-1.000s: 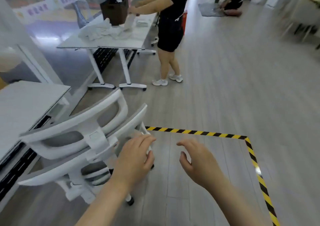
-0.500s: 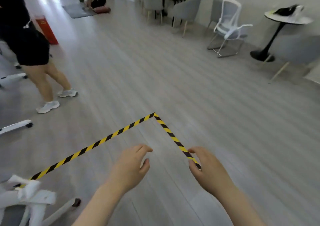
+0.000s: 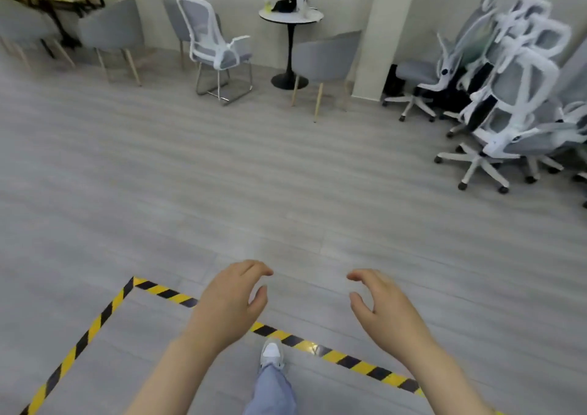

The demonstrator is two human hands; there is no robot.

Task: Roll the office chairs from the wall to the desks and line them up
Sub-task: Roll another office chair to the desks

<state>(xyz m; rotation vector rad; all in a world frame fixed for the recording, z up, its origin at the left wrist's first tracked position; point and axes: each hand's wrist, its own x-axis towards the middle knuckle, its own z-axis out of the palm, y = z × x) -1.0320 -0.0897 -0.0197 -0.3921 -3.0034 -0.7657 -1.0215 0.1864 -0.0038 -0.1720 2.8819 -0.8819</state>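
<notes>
Now both hands empty: left hand (image 3: 228, 303) & right hand (image 3: 386, 308) held loosely open, fingers curled, over floor; office chairs (image 3: 505, 97) clustered far right by wall.

Open floor (image 3: 222, 176) to office chairs (image 3: 508, 106).
</notes>
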